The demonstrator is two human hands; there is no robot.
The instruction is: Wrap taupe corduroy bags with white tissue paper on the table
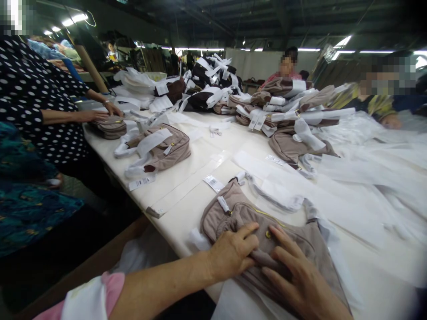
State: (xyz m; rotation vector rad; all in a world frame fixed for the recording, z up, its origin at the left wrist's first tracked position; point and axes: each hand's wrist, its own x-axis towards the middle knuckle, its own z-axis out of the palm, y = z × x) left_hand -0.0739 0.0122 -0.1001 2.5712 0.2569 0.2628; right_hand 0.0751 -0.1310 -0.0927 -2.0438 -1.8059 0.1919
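Note:
A taupe ribbed-fabric shoulder bag [308, 240] lies in front of me at the table edge. It has a yellow-edged zipper, a small gold stud and a strap wrapped in white material. My left hand [233, 251] bends its fingers onto the front of the bag, index finger stretched toward the stud. Opposite it, my right hand [296, 271] has its fingers around the other side of a raised fold of the fabric. The fold runs between both hands, and the fingertips are partly hidden in it. A white barcode tag [213, 182] lies by the bag's upper corner.
Another taupe bag [171, 146] with wrapped straps lies farther left on the white table [196, 178]. Bags are heaped at the back [213, 84] and right [290, 138]. A co-worker in polka dots [50, 89] handles a bag at left. Thin white sheets [353, 191] cover the right side.

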